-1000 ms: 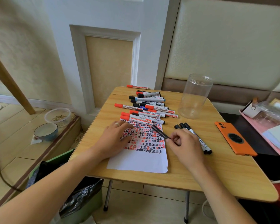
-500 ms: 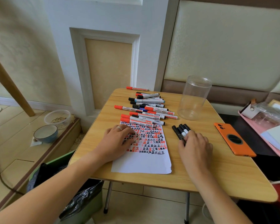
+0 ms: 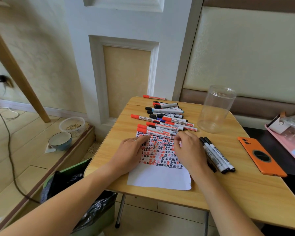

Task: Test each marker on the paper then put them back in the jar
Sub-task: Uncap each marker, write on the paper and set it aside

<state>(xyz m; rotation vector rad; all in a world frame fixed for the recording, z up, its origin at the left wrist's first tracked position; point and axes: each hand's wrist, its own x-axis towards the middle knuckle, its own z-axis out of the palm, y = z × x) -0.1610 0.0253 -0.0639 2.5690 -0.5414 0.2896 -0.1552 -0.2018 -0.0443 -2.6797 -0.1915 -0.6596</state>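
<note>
Left hand [image 3: 131,150] lies flat on the paper [image 3: 158,178], fingers straight and spread, pressing the sheet's left side; a ring shows on one finger. Right hand [image 3: 188,150] hovers over the paper's right edge, fingers loosely curled, nothing in it; can't tell if the fingertips touch the sheet.

The upper part of the paper, between the two hands, is covered in red and black test marks; the part toward the wrists is blank.

Just beyond both hands' fingertips: pile of markers [image 3: 165,120], red, black and blue caps, lying roughly crosswise, nearest ones overlapping the paper's far edge. One red marker [image 3: 153,97] lies apart at the table's far edge.

Just right of the right hand: a few black markers [image 3: 216,154] side by side, caps pointing away, partly hidden by the hand.

Jar [image 3: 216,109] stands upright, clear, lid off, nothing visible inside, beyond and to the right of the right hand, near the pile's right end.

Orange phone [image 3: 260,156] lies face down further right of the black markers on the table [image 3: 237,193].
</note>
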